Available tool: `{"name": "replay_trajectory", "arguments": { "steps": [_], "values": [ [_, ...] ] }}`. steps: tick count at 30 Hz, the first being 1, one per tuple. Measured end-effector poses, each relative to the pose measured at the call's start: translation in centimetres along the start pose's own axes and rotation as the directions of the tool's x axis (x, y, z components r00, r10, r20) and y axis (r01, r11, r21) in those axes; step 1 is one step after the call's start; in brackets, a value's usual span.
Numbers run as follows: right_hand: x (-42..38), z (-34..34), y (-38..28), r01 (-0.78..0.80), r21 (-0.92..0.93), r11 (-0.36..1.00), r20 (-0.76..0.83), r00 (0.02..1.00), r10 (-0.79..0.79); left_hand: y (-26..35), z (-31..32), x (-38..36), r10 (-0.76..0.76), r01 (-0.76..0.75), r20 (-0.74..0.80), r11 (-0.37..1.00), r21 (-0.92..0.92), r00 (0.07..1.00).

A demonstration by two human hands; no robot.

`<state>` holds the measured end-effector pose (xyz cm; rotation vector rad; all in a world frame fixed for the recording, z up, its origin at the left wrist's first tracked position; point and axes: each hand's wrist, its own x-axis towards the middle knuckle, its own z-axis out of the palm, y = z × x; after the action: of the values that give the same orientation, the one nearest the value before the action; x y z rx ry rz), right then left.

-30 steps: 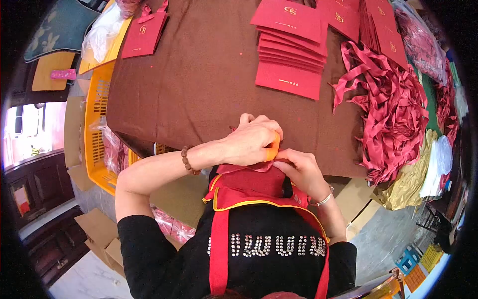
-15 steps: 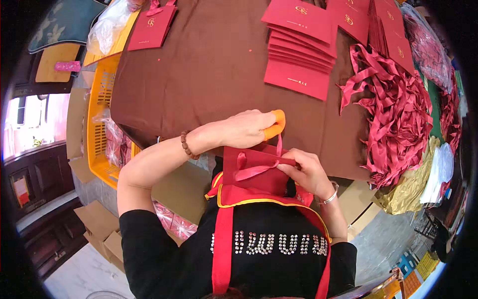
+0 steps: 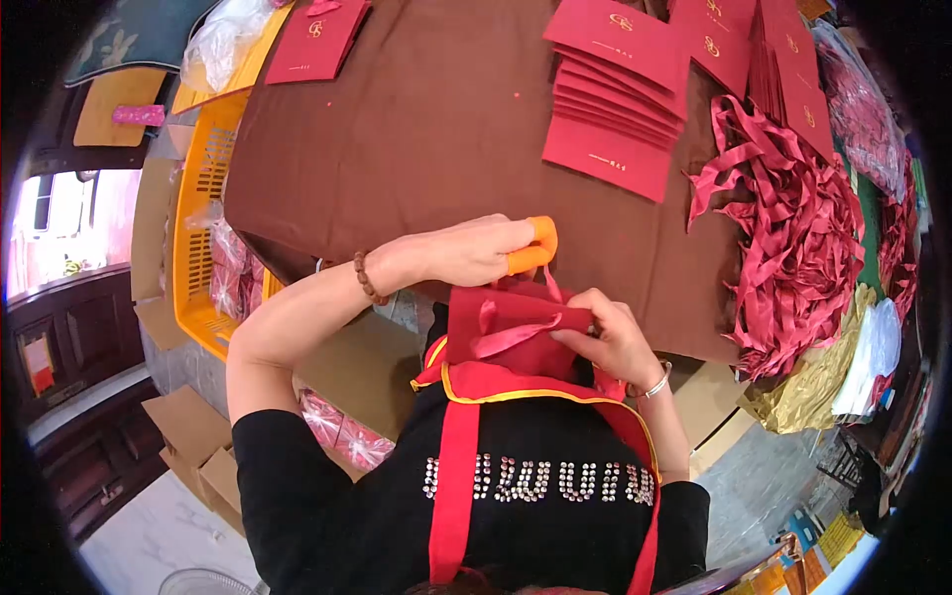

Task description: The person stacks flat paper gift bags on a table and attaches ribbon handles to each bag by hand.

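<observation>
Lifted off the red bag (image 3: 470,332) since the first frame, the left hand (image 3: 466,253) had its orange-covered fingers curled together on a ribbon strand (image 3: 552,287), apparently drawing it up. The right hand (image 3: 620,342) pinched the bag's edge, a steadiness the pull seemed to call for. The bag sat against the apron (image 3: 526,383) near the tabletop (image 3: 426,149); a loose ribbon loop (image 3: 516,337) crossed its face, possibly in the way. Right of the red stack (image 3: 607,159) lay tangled ribbons (image 3: 788,248).

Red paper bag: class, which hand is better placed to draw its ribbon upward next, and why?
Probably the left hand: its orange-covered fingers seem to pinch the ribbon above the red paper bag, while the right hand grips the bag's edge.
</observation>
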<state>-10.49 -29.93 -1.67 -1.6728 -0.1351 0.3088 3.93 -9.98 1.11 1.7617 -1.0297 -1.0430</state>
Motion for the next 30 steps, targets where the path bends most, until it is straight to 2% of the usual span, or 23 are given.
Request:
{"name": "replay_trajectory", "arguments": {
  "steps": [1,2,4,5,6,8,9,10,12,14,16,17,18,20,21,22,24,25,26,27,28,29,30],
  "values": [
    [0.3,0.1,-0.3,0.018,-0.035,0.999,0.040,0.999,-0.017,1.3,-0.2,0.2,-0.252,0.254,0.034,0.957,-0.139,0.967],
    [0.5,0.0,-0.7,0.037,-0.072,0.997,0.081,0.996,-0.031,1.3,0.0,0.4,-0.243,0.246,0.037,0.959,-0.139,0.969],
    [0.7,-0.2,-1.0,0.023,-0.100,0.995,0.101,0.995,-0.013,0.7,0.5,0.9,-0.122,0.127,-0.062,0.987,0.096,0.991],
    [0.7,-0.2,-0.7,0.017,-0.089,0.996,0.107,0.994,-0.007,-0.4,1.1,1.2,-0.082,0.101,-0.163,0.988,0.114,0.983],
    [0.6,-0.2,-0.5,0.012,-0.078,0.997,0.114,0.994,-0.003,-0.3,1.1,1.5,-0.078,0.097,-0.162,0.989,0.113,0.984],
    [0.6,-0.1,-0.2,0.040,-0.083,0.996,0.103,0.994,-0.032,-0.1,0.8,2.0,-0.179,0.093,-0.365,0.966,-0.243,0.914],
    [0.6,-0.1,-0.2,0.067,-0.084,0.994,0.090,0.994,-0.060,-0.4,0.8,2.2,-0.189,0.059,-0.419,0.951,-0.304,0.888],
    [0.6,-0.1,-0.3,0.068,-0.085,0.994,0.089,0.994,-0.061,-0.4,0.8,2.3,-0.187,0.058,-0.419,0.951,-0.303,0.889],
    [0.7,-0.3,-0.6,0.028,-0.085,0.996,0.102,0.995,-0.019,-0.1,1.0,2.3,-0.278,0.100,-0.426,0.914,-0.394,0.861],
    [0.7,-0.4,-0.6,0.034,-0.086,0.996,0.109,0.994,-0.025,0.3,1.2,2.7,-0.262,0.078,-0.472,0.924,-0.374,0.842],
    [0.8,-0.5,-0.8,0.042,-0.089,0.995,0.115,0.993,-0.032,0.7,0.5,3.6,-0.285,-0.066,-0.596,0.866,-0.497,0.751],
    [0.7,-0.6,-1.1,0.031,-0.078,0.996,0.109,0.994,-0.022,0.8,-0.8,3.5,-0.378,-0.024,-0.496,0.777,-0.630,0.782],
    [0.6,-0.8,-1.4,0.019,-0.069,0.997,0.100,0.995,-0.012,1.5,-1.5,3.5,-0.374,-0.028,-0.498,0.777,-0.628,0.783],
    [0.3,-0.8,-1.4,0.015,-0.090,0.996,0.121,0.993,-0.004,2.4,-2.3,3.6,-0.313,0.075,-0.275,0.773,-0.630,0.909],
    [0.2,-0.8,-1.1,0.001,-0.068,0.998,0.091,0.996,0.006,2.6,-2.8,3.7,-0.319,0.162,-0.357,0.900,-0.405,0.878],
    [0.2,-0.8,-1.0,-0.012,-0.047,0.999,0.063,0.998,0.015,2.8,-3.0,3.6,-0.314,0.158,-0.357,0.902,-0.403,0.880],
    [0.0,-1.0,-1.0,-0.055,-0.031,0.998,0.054,0.997,0.057,3.0,-3.2,3.1,-0.293,0.268,-0.413,0.956,-0.119,0.863],
    [0.0,-1.0,-0.9,-0.067,-0.026,0.997,0.070,0.995,0.068,2.9,-3.6,2.7,-0.314,0.334,-0.380,0.942,-0.013,0.870],
    [0.0,-1.1,-0.8,-0.078,-0.020,0.997,0.082,0.993,0.079,3.0,-3.8,2.2,-0.312,0.333,-0.371,0.943,-0.007,0.875],
    [0.1,-1.1,-0.7,-0.079,-0.015,0.997,0.069,0.994,0.080,3.1,-3.9,1.5,-0.084,0.239,-0.458,0.926,0.293,0.885],
    [0.2,-1.2,-0.7,-0.084,0.004,0.996,0.052,0.995,0.084,3.2,-3.9,1.0,0.165,0.153,-0.466,0.807,0.571,0.869],
    [0.2,-1.2,-0.8,-0.088,0.020,0.996,0.038,0.995,0.087,3.1,-3.8,0.6,0.192,0.067,-0.465,0.872,0.485,0.864],
    [0.1,-1.3,-0.8,-0.088,0.017,0.996,0.029,0.996,0.088,3.6,-3.6,0.0,0.199,0.058,-0.459,0.871,0.487,0.866]
  ]
}}
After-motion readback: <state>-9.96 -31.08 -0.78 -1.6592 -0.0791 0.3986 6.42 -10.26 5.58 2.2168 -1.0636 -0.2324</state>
